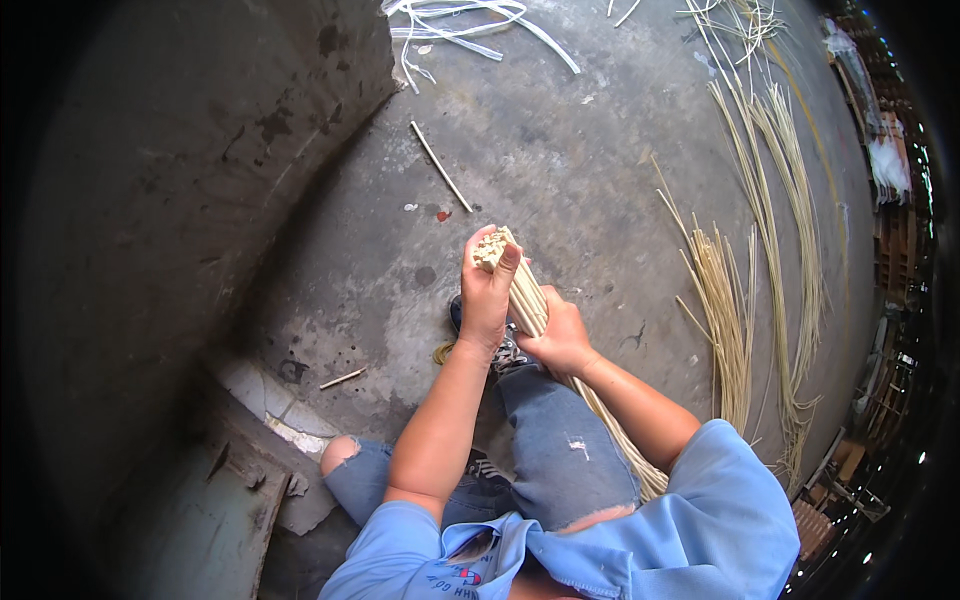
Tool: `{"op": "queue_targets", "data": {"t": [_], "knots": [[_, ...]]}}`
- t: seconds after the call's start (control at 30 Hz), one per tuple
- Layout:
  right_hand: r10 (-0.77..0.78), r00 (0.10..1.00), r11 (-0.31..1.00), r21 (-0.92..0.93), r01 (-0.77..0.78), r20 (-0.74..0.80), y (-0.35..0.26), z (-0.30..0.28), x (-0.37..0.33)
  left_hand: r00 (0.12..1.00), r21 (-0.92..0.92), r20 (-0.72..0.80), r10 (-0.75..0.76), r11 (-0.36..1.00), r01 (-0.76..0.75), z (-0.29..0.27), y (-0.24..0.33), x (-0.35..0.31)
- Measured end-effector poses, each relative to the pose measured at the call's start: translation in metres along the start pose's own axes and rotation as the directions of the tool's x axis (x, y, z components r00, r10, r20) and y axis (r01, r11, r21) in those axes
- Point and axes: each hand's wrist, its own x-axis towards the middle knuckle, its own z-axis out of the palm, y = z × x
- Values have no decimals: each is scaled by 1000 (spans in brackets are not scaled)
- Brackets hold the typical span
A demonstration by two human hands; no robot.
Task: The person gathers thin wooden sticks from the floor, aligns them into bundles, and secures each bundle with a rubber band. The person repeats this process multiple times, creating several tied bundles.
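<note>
A thick bundle of pale rattan canes (526, 302) slants across my lap, its cut ends pointing up and away from me. Near that end my left hand (487, 295) is wrapped round the bundle, with the thumb laid over the tips. Lower down, my right hand (560, 335) grips the same bundle from the right side. The rest of the canes runs under my right forearm, over my thigh and behind my sleeve, where the far end is hidden.
Loose rattan strands (722, 310) lie in long heaps along the right of the concrete floor (580, 150). White plastic strips (470, 25) are at the top. Short cane pieces (440, 165) lie on the floor. A dark wall (200, 150) stands on the left.
</note>
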Motion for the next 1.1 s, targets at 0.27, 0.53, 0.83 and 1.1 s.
{"op": "queue_targets", "data": {"t": [0.27,0.53,0.83,1.1], "knots": [[-188,966,958,251,141,175,12,-24,11,957,-135,286,-56,986,98,-5,11,13],[-126,971,940,336,51,203,-18,-18,28,955,-72,290,-57,994,81,-8,18,4],[-212,923,935,341,96,321,-16,-41,35,955,73,288,-65,996,46,-12,24,-4],[-277,804,863,504,-32,526,-13,-55,44,844,-166,525,-110,959,229,-15,27,3]]}}
